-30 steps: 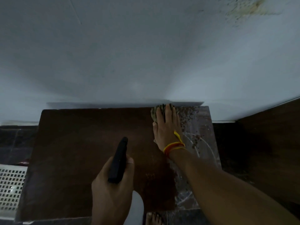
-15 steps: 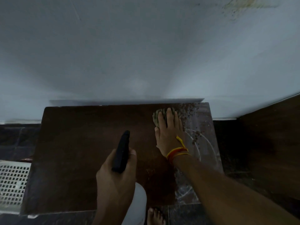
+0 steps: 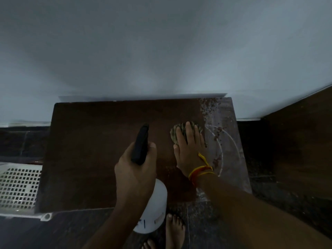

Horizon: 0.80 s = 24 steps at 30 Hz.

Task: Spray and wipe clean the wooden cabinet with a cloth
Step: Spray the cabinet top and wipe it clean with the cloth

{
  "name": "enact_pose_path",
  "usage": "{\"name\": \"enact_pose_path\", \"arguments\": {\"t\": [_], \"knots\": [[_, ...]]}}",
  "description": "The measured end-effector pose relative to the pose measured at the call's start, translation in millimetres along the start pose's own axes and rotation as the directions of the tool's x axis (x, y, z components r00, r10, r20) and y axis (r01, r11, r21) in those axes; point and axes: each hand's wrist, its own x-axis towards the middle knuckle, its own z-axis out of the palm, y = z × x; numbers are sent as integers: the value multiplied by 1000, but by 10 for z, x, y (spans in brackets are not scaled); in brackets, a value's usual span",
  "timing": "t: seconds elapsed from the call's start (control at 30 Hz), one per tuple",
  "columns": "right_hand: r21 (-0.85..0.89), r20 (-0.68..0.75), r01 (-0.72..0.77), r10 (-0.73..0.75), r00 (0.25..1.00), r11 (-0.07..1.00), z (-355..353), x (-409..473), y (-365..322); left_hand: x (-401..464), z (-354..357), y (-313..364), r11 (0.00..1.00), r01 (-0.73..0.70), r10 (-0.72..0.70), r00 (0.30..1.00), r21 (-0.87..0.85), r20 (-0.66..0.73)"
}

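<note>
While the left hand [image 3: 134, 169] grips the spray bottle [image 3: 152, 209] by its black head, fingers curled round it, above the cabinet's [image 3: 93, 155] front edge, the right hand [image 3: 190, 150] presses the cloth [image 3: 177, 131] flat, fingers straight and close together. Cloth lies right of centre on the cabinet top, beside a dusty grey strip [image 3: 228, 133]. White basket [image 3: 18, 187] at left.

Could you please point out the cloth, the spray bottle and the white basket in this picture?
cloth [image 3: 175, 132]: head view, on the bunched fabric left of the fingers.
spray bottle [image 3: 158, 203]: head view, on its white body.
white basket [image 3: 18, 187]: head view, on its perforated wall.
</note>
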Motion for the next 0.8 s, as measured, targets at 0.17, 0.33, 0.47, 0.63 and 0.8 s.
{"name": "enact_pose_path", "arguments": {"t": [0.17,0.33,0.47,0.63,0.8], "knots": [[9,-4,-99,99,995,995,24,-170,-129,-45,-139,-122,999,-23,23,1000,-38,-13],[-2,94,-111,111,989,994,37,-765,-278,-114,-251,-169,999,-15,14,1000,-47,-18],[12,57,-140,139,989,990,18,-631,-347,-196,-320,-190,998,-25,24,1000,-54,-14],[5,15,-136,136,991,991,26,-456,-333,-230,-360,-264,998,-47,47,999,-32,9],[9,99,-125,124,987,992,24,-973,-377,-313,-354,-244,998,-50,51,999,-30,13]]}}
